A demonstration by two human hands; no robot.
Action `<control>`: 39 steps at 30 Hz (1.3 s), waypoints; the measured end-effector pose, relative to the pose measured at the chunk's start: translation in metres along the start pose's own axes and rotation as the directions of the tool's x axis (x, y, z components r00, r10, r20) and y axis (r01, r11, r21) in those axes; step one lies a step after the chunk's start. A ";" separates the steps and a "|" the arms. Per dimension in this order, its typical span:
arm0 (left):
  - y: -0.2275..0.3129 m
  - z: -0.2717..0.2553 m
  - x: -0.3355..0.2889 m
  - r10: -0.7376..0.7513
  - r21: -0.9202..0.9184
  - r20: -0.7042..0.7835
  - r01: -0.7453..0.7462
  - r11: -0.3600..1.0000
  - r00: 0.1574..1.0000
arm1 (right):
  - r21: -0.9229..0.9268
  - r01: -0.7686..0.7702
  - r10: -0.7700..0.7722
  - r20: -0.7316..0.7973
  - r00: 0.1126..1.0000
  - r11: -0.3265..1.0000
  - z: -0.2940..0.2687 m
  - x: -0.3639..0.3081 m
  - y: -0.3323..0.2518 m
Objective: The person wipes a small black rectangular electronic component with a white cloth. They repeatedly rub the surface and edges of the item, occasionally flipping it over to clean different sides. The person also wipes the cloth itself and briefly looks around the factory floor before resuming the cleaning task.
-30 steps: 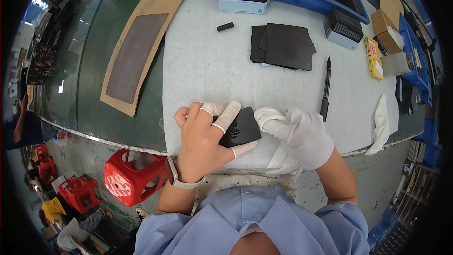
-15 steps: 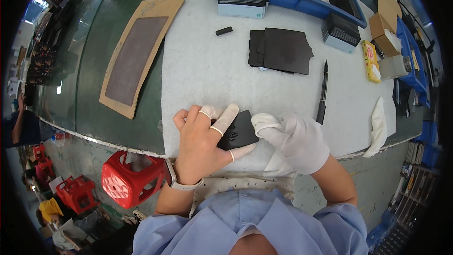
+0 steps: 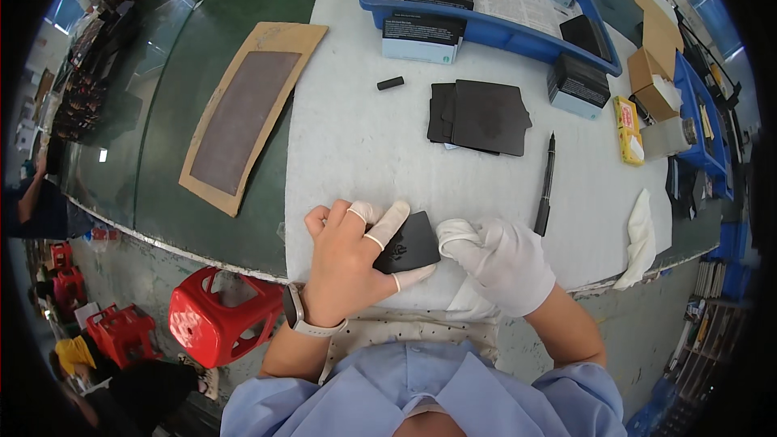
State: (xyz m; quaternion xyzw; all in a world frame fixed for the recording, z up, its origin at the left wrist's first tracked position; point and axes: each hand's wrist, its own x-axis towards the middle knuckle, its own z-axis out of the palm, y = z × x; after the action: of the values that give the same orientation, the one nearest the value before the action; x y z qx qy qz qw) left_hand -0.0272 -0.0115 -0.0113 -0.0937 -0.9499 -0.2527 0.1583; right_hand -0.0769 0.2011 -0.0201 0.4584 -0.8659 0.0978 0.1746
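At the table's (image 3: 348, 146) near edge, the left hand (image 3: 348, 263) pinches a small glossy black card (image 3: 409, 243) — the white-gloved right hand (image 3: 506, 263) grips its other side. Across the white felt, a blue bin (image 3: 494, 32) holds flat black boxes with pale labels — matte black sheets (image 3: 484, 116) lie stacked before it.

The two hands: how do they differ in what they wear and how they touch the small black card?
The left hand is bare except for white finger cots on some fingers; the right hand wears a full white glove. The left hand has a wristwatch; the right wrist shows none. The left hand holds the black card with fingers on top and thumb below; the right hand meets only its right edge. Both rest at the near edge of the white mat.
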 end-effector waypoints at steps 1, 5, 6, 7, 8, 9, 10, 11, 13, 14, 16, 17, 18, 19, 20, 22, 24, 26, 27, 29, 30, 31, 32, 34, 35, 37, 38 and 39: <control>0.000 0.000 0.000 -0.001 -0.006 0.000 0.001 1.000 1.000 | 0.015 -0.008 0.009 -0.037 0.999 1.000 0.002 0.001 0.000; -0.001 0.001 -0.001 0.005 -0.005 -0.016 -0.005 1.000 1.000 | 0.063 0.019 -0.017 -0.041 0.999 0.998 -0.001 0.000 0.002; -0.001 0.001 -0.001 0.009 -0.006 -0.018 -0.009 1.000 1.000 | 0.048 0.029 -0.026 -0.055 0.998 0.998 -0.001 0.000 0.002; -0.001 0.002 -0.001 0.013 -0.007 -0.020 -0.013 1.000 1.000 | 0.033 0.037 -0.035 -0.068 0.997 0.999 0.001 0.000 0.002; -0.001 0.003 -0.001 0.015 -0.007 -0.020 -0.015 1.000 1.000 | 0.017 0.046 -0.044 -0.082 0.996 0.999 0.002 0.000 0.002; -0.001 0.003 -0.002 0.015 -0.004 -0.017 -0.015 1.000 1.000 | 0.005 0.032 -0.032 -0.044 0.999 0.999 0.000 0.001 0.001; -0.001 0.002 -0.002 0.015 -0.002 -0.015 -0.015 1.000 1.000 | -0.008 0.019 -0.019 -0.006 1.000 1.000 -0.003 0.001 0.000; -0.001 0.002 -0.002 0.009 0.004 -0.003 -0.009 1.000 1.000 | -0.021 0.006 -0.006 0.032 0.999 1.000 -0.005 0.001 -0.001; -0.001 0.001 -0.002 0.000 0.016 0.015 0.000 1.000 1.000 | 0.013 -0.022 0.022 -0.009 1.000 1.000 -0.003 0.000 -0.001; -0.001 0.002 -0.002 0.003 0.017 0.012 -0.003 1.000 1.000 | 0.030 -0.035 0.036 -0.029 0.999 0.999 -0.002 0.000 -0.001; 0.000 0.002 -0.002 0.006 0.025 0.006 -0.006 1.000 1.000 | 0.059 -0.020 0.022 -0.038 0.999 0.998 -0.002 -0.002 -0.001; -0.001 0.002 -0.002 0.008 0.028 0.004 -0.008 1.000 1.000 | 0.073 -0.012 0.015 -0.044 0.999 0.997 -0.002 -0.003 -0.001; -0.001 0.002 -0.003 0.012 0.030 0.004 -0.012 0.999 1.000 | 0.043 0.002 0.000 -0.050 0.999 0.999 -0.002 -0.003 -0.002; -0.002 0.002 -0.003 0.015 0.032 0.004 -0.015 0.999 1.000 | 0.013 0.016 -0.015 -0.055 0.998 1.000 -0.002 -0.003 -0.003; -0.001 0.002 -0.003 0.013 0.031 0.005 -0.013 0.999 1.000 | -0.016 0.029 -0.030 -0.060 0.998 0.999 -0.003 -0.003 -0.003; -0.001 0.002 -0.002 0.008 0.031 0.004 -0.009 0.999 1.000 | 0.048 -0.024 0.022 0.043 0.999 0.999 -0.007 -0.003 -0.003; -0.001 0.002 -0.003 0.009 0.033 0.000 -0.009 0.999 1.000 | 0.058 -0.053 0.051 0.045 0.998 0.997 -0.007 -0.003 -0.004; -0.001 0.003 -0.002 0.010 0.034 0.000 -0.010 0.999 1.000 | 0.018 -0.056 0.057 -0.057 0.997 0.998 -0.003 -0.004 -0.004; -0.001 0.003 -0.002 0.009 0.035 0.002 -0.009 0.999 1.000 | 0.036 -0.049 0.051 -0.059 0.997 0.998 0.000 -0.005 -0.004; 0.000 0.002 -0.002 0.006 0.036 0.007 -0.007 0.999 1.000 | 0.073 -0.034 0.039 -0.064 0.997 0.997 0.004 -0.008 -0.004; 0.000 0.002 -0.002 0.004 0.036 0.011 -0.004 0.999 1.000 | 0.059 -0.015 0.019 -0.063 0.998 0.998 0.003 -0.007 -0.004; 0.000 0.002 -0.002 0.002 0.036 0.015 -0.002 0.999 1.000 | 0.044 0.005 -0.002 -0.061 0.998 0.999 0.000 -0.004 -0.004; -0.001 0.003 -0.002 0.004 0.036 0.011 -0.004 0.999 1.000 | 0.030 0.024 -0.023 -0.058 0.998 0.999 -0.002 -0.003 -0.004; -0.001 0.003 -0.002 0.009 0.040 0.003 -0.009 0.999 1.000 | -0.007 0.005 -0.005 -0.041 0.999 1.000 -0.002 -0.004 -0.004; -0.001 0.002 -0.003 0.009 0.040 0.005 -0.009 0.999 1.000 | -0.025 -0.004 0.004 -0.032 0.999 1.000 -0.002 -0.004 -0.005; -0.002 0.003 -0.004 0.006 0.035 0.004 -0.006 0.999 1.000 | 0.045 -0.032 0.035 -0.075 0.997 0.998 0.002 -0.007 -0.003; -0.002 0.004 -0.004 0.006 0.034 0.002 -0.006 0.999 1.000 | 0.080 -0.045 0.052 -0.095 0.994 0.996 0.004 -0.008 -0.003; -0.001 0.004 -0.003 0.006 0.034 0.001 -0.006 0.999 1.000 | 0.080 -0.060 0.066 -0.075 0.995 0.995 0.005 -0.009 -0.004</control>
State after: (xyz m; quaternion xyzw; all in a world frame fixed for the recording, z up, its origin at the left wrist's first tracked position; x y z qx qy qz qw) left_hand -0.0259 -0.0109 -0.0158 -0.0940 -0.9538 -0.2358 0.1604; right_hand -0.0699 0.2039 -0.0277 0.4333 -0.8680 0.1546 0.1866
